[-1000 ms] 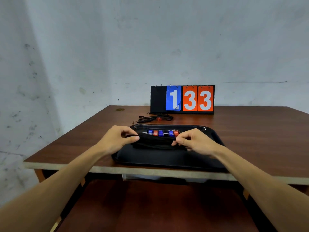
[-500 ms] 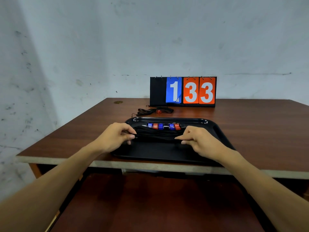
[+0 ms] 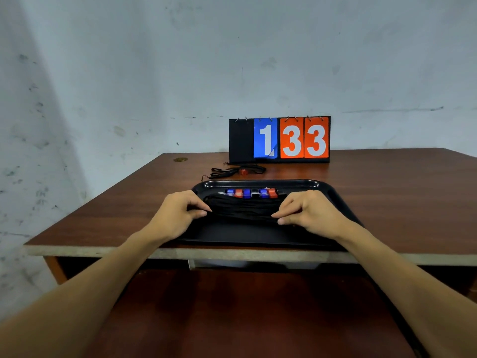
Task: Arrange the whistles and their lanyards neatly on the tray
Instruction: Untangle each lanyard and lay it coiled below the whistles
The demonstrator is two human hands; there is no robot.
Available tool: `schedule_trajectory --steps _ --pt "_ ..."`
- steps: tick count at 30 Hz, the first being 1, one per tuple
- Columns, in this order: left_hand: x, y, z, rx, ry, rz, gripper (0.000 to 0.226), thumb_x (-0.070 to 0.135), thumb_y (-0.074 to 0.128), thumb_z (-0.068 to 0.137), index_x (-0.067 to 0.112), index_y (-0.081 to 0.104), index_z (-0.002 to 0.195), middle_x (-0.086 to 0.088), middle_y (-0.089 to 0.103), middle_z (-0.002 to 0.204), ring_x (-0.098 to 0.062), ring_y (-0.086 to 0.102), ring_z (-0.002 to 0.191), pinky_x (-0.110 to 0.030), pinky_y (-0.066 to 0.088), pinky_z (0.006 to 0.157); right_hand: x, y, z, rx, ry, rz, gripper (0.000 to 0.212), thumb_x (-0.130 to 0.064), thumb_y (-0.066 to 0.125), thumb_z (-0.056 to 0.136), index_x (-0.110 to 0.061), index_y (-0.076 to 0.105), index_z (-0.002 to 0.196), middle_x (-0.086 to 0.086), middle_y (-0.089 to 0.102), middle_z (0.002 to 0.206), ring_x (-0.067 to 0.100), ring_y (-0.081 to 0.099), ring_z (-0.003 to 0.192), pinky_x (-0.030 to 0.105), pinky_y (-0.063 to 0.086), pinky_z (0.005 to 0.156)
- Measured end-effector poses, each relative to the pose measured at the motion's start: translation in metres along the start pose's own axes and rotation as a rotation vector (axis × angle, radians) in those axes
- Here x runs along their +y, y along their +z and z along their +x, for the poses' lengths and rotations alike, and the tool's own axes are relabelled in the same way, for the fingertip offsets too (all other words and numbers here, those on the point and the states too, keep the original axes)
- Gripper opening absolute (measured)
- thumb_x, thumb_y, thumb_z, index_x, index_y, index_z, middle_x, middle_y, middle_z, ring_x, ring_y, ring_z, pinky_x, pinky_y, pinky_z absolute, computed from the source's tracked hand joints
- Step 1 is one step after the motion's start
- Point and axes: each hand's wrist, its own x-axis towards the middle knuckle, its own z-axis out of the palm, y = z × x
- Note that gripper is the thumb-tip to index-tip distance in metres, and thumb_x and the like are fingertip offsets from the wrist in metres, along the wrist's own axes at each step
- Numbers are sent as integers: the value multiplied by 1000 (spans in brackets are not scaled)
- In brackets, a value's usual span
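Change: cords [image 3: 242,209], lifted a second earlier, lay flat on the tray [image 3: 343,202].
Hands: left hand [image 3: 178,215] and right hand [image 3: 309,213] pinched the cord ends.
Whistles [image 3: 251,193]: rowed behind; bundle nearly neat.

Left hand [image 3: 178,215], right hand [image 3: 313,214] palms down, fingers pinched, forearms extended.

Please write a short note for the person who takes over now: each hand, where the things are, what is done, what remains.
Left hand: grip pinches the left end of the lanyard bundle.
Right hand: pinches the right end.
Done: a row of whistles lies at the far side of the black tray, bundle in front.
Left: one red whistle with its lanyard lies on the table, beyond the tray.
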Motion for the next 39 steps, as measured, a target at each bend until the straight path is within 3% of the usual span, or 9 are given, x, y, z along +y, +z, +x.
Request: schedule_trajectory --steps 4,8,11,17,19,23,29,33,39 --pt "1 0 1 18 75 112 16 8 71 81 22 76 88 18 58 79 1 51 79 -7 35 69 3 0 0 2 30 -35 18 -11 72 82 -20 77 96 -15 67 90 -2 62 89 7 44 83" --pt "1 2 -1 5 5 32 25 5 71 81 30 65 81 12 61 80 -9 58 78 -6 40 66 5 2 1 -12 46 -95 21 -10 67 85 -22 76 100 -16 65 94 1 60 94 8 42 87" --pt "-1 4 0 8 -4 28 32 9 73 80 37 60 72 10 64 80 -5 58 75 -4 39 65 7 2 2 -5 47 -141 20 -12 69 84 -22 75 100 -16 64 92 0 59 91 5 41 83" --pt "-4 5 0 -11 18 47 24 13 69 84 34 62 75 13 59 86 -7 57 80 -10 39 68 11 4 7 29 97 -172 18 -16 69 85 -23 75 99 -15 60 94 -2 53 90 4 36 76" --pt "-4 4 3 -50 47 78 29 11 67 85 37 61 74 13 55 87 -10 56 79 -11 38 67 10 4 7 19 114 -169 18 -15 67 86 -23 75 101 -15 59 96 -1 53 93 10 38 82" --pt "-2 3 4 -66 59 134 18 13 68 85 30 65 78 11 47 92 -7 50 72 -10 37 64 8 4 6 0 120 -203 21 -13 63 88 -22 74 104 -13 57 98 1 51 94 16 39 88" --pt "2 1 3 -73 86 185 17 11 67 85 28 67 87 12 53 89 -4 53 76 -11 40 68 8 0 10 27 151 -253 17 -18 67 86 -22 74 102 -5 67 108 1 53 89 19 46 88" --pt "2 -2 8 -136 71 194 25 11 64 86 31 54 96 10 53 87 -4 51 73 -18 40 69 4 -4 12 -2 166 -293 14 -26 70 84 -25 74 97 -9 67 103 3 57 92 29 51 90" --pt "8 -3 23 -120 -1 139 27 15 59 85 23 52 111 7 36 111 -9 50 78 -24 41 75 1 -16 23 124 187 -263 35 -45 54 92 -17 74 84 -3 66 85 9 58 78 13 39 62"
